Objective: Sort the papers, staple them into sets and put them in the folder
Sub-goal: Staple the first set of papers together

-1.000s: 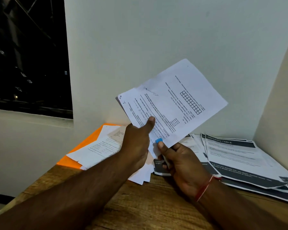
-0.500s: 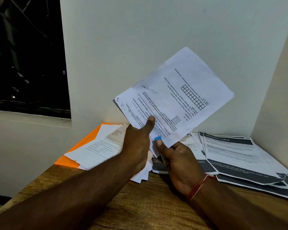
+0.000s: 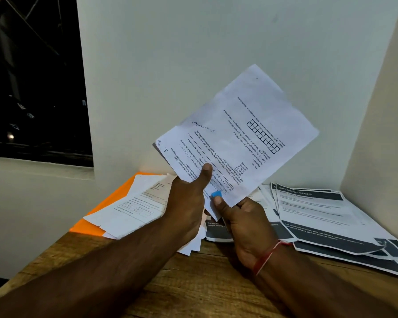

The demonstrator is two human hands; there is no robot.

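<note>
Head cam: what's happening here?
A person holds a bundle of printed sheets up in front of the wall. The left hand grips its lower edge, thumb on the front page. The right hand pinches a small blue-tipped item, likely a stapler though mostly hidden, at the bundle's bottom corner. On the wooden table, loose white papers lie across an orange folder, and dark-banded sheets are fanned out to the right.

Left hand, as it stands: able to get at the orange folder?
Probably not yet. The left hand grips the held sheets, and the right hand pinches a blue tool at their corner. The orange folder lies near, on the table, but loose papers cover most of it.
</note>
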